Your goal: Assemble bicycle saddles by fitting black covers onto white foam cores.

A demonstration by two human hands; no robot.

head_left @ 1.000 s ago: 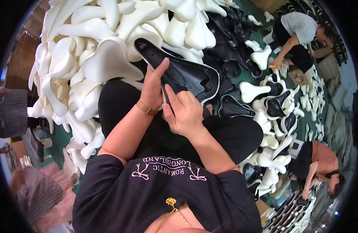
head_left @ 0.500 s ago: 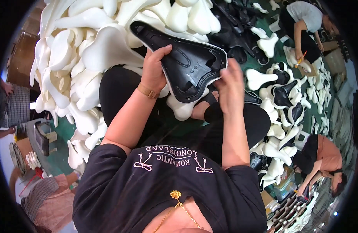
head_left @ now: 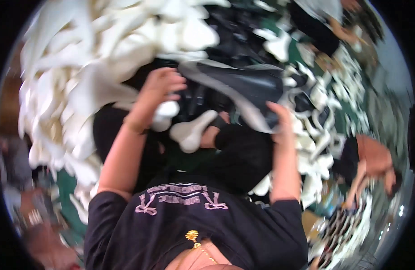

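Your left hand (head_left: 162,85) is open, fingers spread, clear of the black saddle (head_left: 252,87); your right hand (head_left: 283,123) meets its wide end, though blur hides whether the fingers close on it. Should that one-sided hold be loose, the saddle could slip or twist onto your right leg (head_left: 245,157). It lies beyond that leg, long axis slanting, narrow nose pointing upper left, wide end lower right.

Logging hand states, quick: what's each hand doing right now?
Left hand: open, fingers spread.
Right hand: at the black saddle; grip too blurred to tell.
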